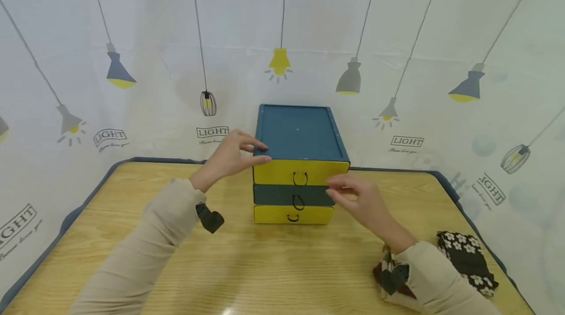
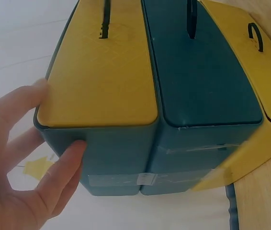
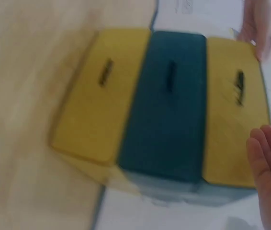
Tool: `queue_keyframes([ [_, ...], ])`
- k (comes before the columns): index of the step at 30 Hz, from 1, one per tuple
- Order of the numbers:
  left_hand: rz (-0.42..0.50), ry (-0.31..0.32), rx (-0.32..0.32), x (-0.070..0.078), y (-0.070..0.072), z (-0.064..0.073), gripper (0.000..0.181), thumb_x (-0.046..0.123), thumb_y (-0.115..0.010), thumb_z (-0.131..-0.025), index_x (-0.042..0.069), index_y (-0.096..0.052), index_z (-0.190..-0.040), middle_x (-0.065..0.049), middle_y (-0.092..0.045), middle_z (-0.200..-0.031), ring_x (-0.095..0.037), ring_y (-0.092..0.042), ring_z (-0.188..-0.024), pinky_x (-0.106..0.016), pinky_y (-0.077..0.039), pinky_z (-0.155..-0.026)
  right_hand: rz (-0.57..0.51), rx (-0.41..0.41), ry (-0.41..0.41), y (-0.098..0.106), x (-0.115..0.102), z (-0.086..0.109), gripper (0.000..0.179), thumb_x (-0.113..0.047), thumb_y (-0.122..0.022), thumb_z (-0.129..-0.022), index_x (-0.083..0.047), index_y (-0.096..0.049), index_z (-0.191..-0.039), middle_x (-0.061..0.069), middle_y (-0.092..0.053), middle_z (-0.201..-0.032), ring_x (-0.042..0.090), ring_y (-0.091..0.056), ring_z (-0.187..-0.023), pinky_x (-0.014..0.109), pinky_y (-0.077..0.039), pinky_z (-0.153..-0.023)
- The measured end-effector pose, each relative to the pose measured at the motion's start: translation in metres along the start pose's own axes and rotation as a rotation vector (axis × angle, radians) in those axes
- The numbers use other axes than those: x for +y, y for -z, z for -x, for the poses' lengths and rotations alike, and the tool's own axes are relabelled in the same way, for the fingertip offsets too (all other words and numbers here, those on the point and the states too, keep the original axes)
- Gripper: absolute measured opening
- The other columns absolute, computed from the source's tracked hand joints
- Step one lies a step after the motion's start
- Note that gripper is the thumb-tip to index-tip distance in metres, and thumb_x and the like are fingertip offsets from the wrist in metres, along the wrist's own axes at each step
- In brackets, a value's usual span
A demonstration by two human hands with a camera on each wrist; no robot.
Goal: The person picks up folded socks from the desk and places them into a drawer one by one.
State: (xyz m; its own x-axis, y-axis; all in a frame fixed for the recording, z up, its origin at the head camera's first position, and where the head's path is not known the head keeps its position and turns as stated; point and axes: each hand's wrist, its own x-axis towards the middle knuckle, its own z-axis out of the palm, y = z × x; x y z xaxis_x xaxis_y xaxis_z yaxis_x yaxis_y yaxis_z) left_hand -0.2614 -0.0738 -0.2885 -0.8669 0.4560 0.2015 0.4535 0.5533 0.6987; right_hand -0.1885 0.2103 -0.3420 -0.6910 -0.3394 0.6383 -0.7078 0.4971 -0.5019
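Note:
A drawer box [image 1: 297, 131] with a blue top stands at the back of the table. Its fronts are a yellow top drawer [image 1: 278, 171], a dark green middle drawer [image 1: 273, 195] and a yellow bottom drawer [image 1: 269, 214], each with a black loop handle. My left hand [image 1: 231, 154] is at the box's top left front corner, thumb by the front edge, loosely bent fingers [image 2: 75, 148] along its side. My right hand [image 1: 359, 202] hovers before the drawers' right end, fingers and thumb slightly bent and apart, nothing between them. In the right wrist view its fingers [image 3: 262, 148] lie beside the top drawer.
Folded black cloth with white flowers [image 1: 470, 261] lies at the table's right edge. Another cloth bundle [image 1: 384, 275] is partly hidden under my right forearm. Behind the wooden table [image 1: 247, 271] hangs a white sheet [image 1: 238, 20] printed with lamps.

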Motion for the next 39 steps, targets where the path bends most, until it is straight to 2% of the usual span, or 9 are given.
queue_keyframes([
  [4,0.019,-0.007,-0.024,0.000,0.000,-0.002,0.032,0.029,-0.068,-0.078,0.010,-0.066,-0.104,-0.013,-0.042,-0.118,-0.033,-0.052,-0.102,-0.042,-0.044,-0.082,-0.093,-0.104,-0.096,-0.029,0.002,0.017,0.018,0.005,-0.065,-0.076,0.005,-0.065,-0.094,0.016,-0.062,-0.093,0.025,-0.062,-0.078,0.028,-0.052,-0.066],
  [7,0.027,0.004,-0.038,0.001,0.000,-0.002,0.032,0.030,-0.068,-0.078,0.010,-0.066,-0.103,-0.013,-0.040,-0.118,-0.033,-0.051,-0.103,-0.043,-0.044,-0.082,-0.138,-0.148,-0.192,-0.046,0.007,0.023,0.018,0.003,-0.064,-0.077,0.006,-0.065,-0.094,0.017,-0.061,-0.095,0.026,-0.061,-0.079,0.028,-0.052,-0.066],
  [11,0.041,0.022,-0.033,0.000,0.000,-0.003,0.031,0.030,-0.069,-0.077,0.011,-0.066,-0.102,-0.012,-0.040,-0.118,-0.031,-0.052,-0.102,-0.042,-0.045,-0.081,-0.115,-0.135,-0.261,-0.062,0.016,0.025,0.016,-0.007,-0.067,-0.078,-0.001,-0.068,-0.092,0.009,-0.061,-0.093,0.019,-0.062,-0.078,0.022,-0.050,-0.066],
  [16,0.075,0.044,-0.028,-0.001,-0.003,-0.004,0.031,0.031,-0.069,-0.076,0.012,-0.066,-0.100,-0.010,-0.040,-0.119,-0.030,-0.051,-0.103,-0.042,-0.046,-0.080,-0.133,-0.077,-0.311,-0.074,0.023,0.026,0.011,-0.010,-0.069,-0.076,-0.005,-0.069,-0.085,0.008,-0.058,-0.092,0.020,-0.060,-0.081,0.022,-0.050,-0.068],
  [20,0.084,0.050,-0.030,-0.003,-0.004,-0.005,0.032,0.033,-0.069,-0.076,0.013,-0.066,-0.101,-0.009,-0.039,-0.119,-0.029,-0.051,-0.103,-0.042,-0.045,-0.080,-0.132,-0.049,-0.302,-0.077,0.022,0.028,0.005,-0.005,-0.070,-0.074,-0.002,-0.069,-0.078,0.009,-0.056,-0.092,0.021,-0.058,-0.082,0.021,-0.050,-0.067],
  [25,0.082,0.052,-0.024,-0.004,-0.003,-0.004,0.031,0.032,-0.069,-0.077,0.013,-0.066,-0.100,-0.009,-0.039,-0.119,-0.029,-0.051,-0.102,-0.042,-0.045,-0.080,-0.126,-0.093,-0.261,-0.073,0.014,0.035,0.004,-0.006,-0.069,-0.075,-0.003,-0.069,-0.077,0.007,-0.055,-0.090,0.021,-0.056,-0.083,0.021,-0.050,-0.068],
  [32,0.070,0.071,-0.008,-0.005,-0.001,-0.002,0.031,0.033,-0.069,-0.076,0.013,-0.066,-0.100,-0.010,-0.039,-0.119,-0.030,-0.051,-0.102,-0.040,-0.046,-0.079,-0.124,-0.110,-0.158,-0.070,-0.011,0.055,0.004,-0.005,-0.070,-0.074,-0.008,-0.069,-0.076,0.004,-0.055,-0.088,0.017,-0.058,-0.077,0.020,-0.050,-0.065],
  [39,0.061,0.082,0.005,-0.004,0.002,0.001,0.031,0.034,-0.069,-0.076,0.013,-0.066,-0.099,-0.010,-0.040,-0.118,-0.028,-0.052,-0.101,-0.039,-0.047,-0.078,-0.187,-0.152,-0.147,-0.063,-0.040,0.078,0.007,-0.006,-0.069,-0.075,-0.013,-0.068,-0.076,0.003,-0.055,-0.088,0.012,-0.058,-0.076,0.018,-0.050,-0.058],
])
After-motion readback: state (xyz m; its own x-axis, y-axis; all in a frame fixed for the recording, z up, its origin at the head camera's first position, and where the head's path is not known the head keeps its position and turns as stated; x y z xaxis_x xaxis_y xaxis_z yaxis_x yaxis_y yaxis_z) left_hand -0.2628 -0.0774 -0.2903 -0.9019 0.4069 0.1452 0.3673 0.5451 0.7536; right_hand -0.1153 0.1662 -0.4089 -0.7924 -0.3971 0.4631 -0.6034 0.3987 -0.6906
